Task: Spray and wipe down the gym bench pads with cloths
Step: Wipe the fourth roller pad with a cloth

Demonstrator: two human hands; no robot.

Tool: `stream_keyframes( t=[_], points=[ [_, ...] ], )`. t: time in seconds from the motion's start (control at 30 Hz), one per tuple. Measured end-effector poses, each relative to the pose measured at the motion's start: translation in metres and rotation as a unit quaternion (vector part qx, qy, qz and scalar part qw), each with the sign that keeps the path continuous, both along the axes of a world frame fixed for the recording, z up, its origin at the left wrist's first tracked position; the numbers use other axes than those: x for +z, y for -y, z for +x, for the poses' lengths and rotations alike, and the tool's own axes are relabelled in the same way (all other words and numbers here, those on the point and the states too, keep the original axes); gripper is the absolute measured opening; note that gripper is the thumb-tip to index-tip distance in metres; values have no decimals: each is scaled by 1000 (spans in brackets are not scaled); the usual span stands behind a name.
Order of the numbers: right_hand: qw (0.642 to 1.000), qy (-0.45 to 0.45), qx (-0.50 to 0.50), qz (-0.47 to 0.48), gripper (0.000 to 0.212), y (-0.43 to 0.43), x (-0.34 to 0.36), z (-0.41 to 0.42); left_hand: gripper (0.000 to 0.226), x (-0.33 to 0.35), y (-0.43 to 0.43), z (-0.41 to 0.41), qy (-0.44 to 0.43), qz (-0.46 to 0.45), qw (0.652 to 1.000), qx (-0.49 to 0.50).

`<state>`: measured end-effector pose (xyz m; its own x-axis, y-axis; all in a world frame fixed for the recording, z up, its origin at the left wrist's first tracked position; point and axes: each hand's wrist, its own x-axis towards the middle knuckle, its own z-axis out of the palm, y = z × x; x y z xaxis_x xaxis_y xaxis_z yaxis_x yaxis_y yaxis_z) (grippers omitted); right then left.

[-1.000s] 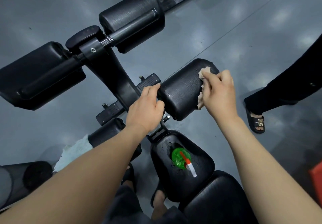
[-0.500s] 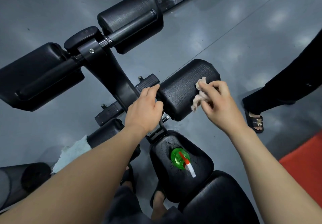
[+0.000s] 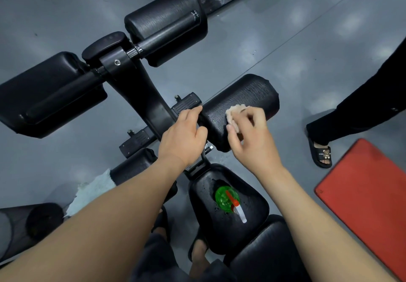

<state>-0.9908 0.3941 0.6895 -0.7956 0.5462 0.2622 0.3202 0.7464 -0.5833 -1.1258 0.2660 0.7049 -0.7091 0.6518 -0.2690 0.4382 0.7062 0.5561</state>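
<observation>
Risk lies mainly with the bottle (image 3: 227, 202), standing near the middle of the wet seat pad (image 3: 252, 194) just under the right forearm: a wide back-stroke could, I judge, tip it off. The cloth (image 3: 234, 115) is bunched small, so patches may be missed. The right hand (image 3: 250, 137) pinches that cloth against the roller pad (image 3: 246, 97), near its inner end. The left hand (image 3: 182, 134) is curled round the frame (image 3: 142, 88) beside that end, steadying it. A second ago the cloth sat at the pad's outer end; it has travelled inward, while the left hand has stayed put.
</observation>
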Motion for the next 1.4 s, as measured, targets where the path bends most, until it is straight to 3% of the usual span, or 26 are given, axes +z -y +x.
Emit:
stream_keyframes(
  t=[0.07, 0.13, 0.3, 0.37, 0.53, 0.63, 0.9, 1.03, 1.13, 1.23, 1.3, 1.4],
  points=[
    [998, 3, 66, 23, 26, -8, -1, 6, 57, -1, 0, 0, 2, -1, 1000, 2],
    [997, -3, 69, 46, 25, -29, -4, 5, 56, 0, 0, 1, 5, -1, 1000, 3],
    [996, -22, -83, 11, 24, -78, -9, -16, 55, 0, 0, 0, 5, 1, 1000, 2],
    [996, -23, -90, 11, 23, -71, -8, -23, 55, 0, 1, 0, 3, 0, 1000, 3],
    [994, -23, 98, 39, 24, -19, -3, -12, 54, -2, 1, 1, 3, 5, 1000, 2],
    [990, 25, 133, 38, 24, -29, 1, -12, 53, -2, 1, 0, 4, 5, 1000, 2],
    [991, 74, -109, 20, 24, -95, 12, -45, 53, 0, 1, 1, 6, 4, 1000, 1],
    [997, 71, -7, 9, 34, -57, 16, -43, 52, 0, 1, 0, 7, 7, 1000, 0],
    [992, 71, 102, -2, 28, -22, 18, -29, 52, 0, 0, 0, 6, 7, 1000, 2],
    [985, 88, 147, 1, 31, -27, 18, -25, 52, 0, 1, 0, 7, 5, 1000, 0],
    [990, 92, 110, 10, 35, -53, 15, -31, 51, 0, 0, 0, 10, 4, 1000, 0],
    [996, 88, -33, -1, 34, -95, 14, -43, 52, 1, 0, 1, 12, 5, 1000, 0]
  ],
)
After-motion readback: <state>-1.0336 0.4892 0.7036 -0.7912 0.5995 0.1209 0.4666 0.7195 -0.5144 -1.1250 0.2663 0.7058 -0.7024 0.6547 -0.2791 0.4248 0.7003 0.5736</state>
